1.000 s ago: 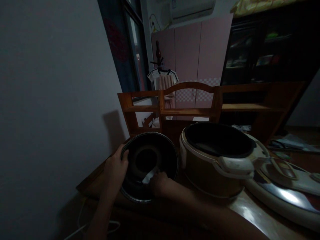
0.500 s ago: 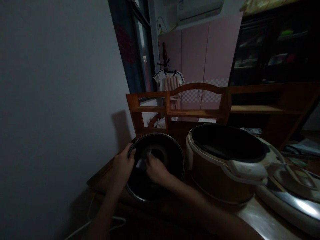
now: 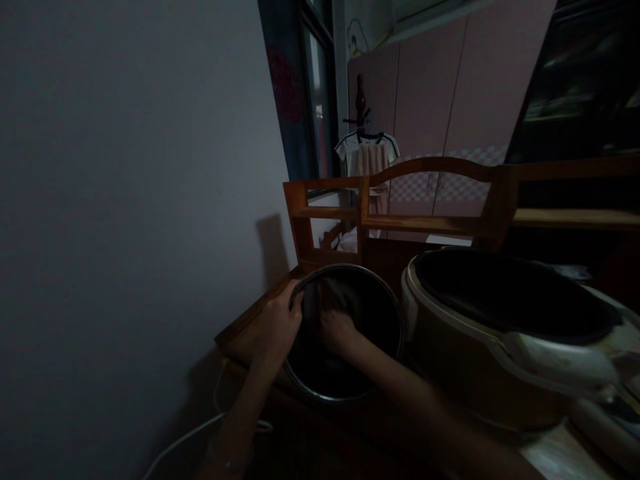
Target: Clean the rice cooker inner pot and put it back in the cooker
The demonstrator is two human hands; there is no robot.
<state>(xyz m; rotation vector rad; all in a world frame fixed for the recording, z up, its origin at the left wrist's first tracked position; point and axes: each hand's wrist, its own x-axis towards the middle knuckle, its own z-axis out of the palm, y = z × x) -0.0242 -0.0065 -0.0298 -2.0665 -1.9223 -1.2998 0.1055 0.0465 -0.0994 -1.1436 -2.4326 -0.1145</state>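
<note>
A round black pot (image 3: pixel 383 317) stands tilted on the wooden desk, its dark mouth facing me. My left hand (image 3: pixel 281 321) is closed on its left rim, with the thumb inside and the fingers outside. Deep in the pot, my right hand (image 3: pixel 338 328) is closed near the inner wall; it is blurred by motion. Whatever its fingers hold is too dark to make out. Just right of the pot sits a large cooker body (image 3: pixel 460 367) with a pale rim, a dark hollow and a white handle (image 3: pixel 557 357).
Behind the pot runs a wooden shelf rack (image 3: pixel 425 223). A plain wall (image 3: pixel 150 200) borders the left side. A white cord (image 3: pixel 187 433) hangs at lower left. Farther back are clothes (image 3: pixel 373 160) on a stand and pink cupboards (image 3: pixel 425 107).
My right hand has moved up and toward the far left wall inside the pot. My left hand keeps its hold on the rim. The view has turned left.
</note>
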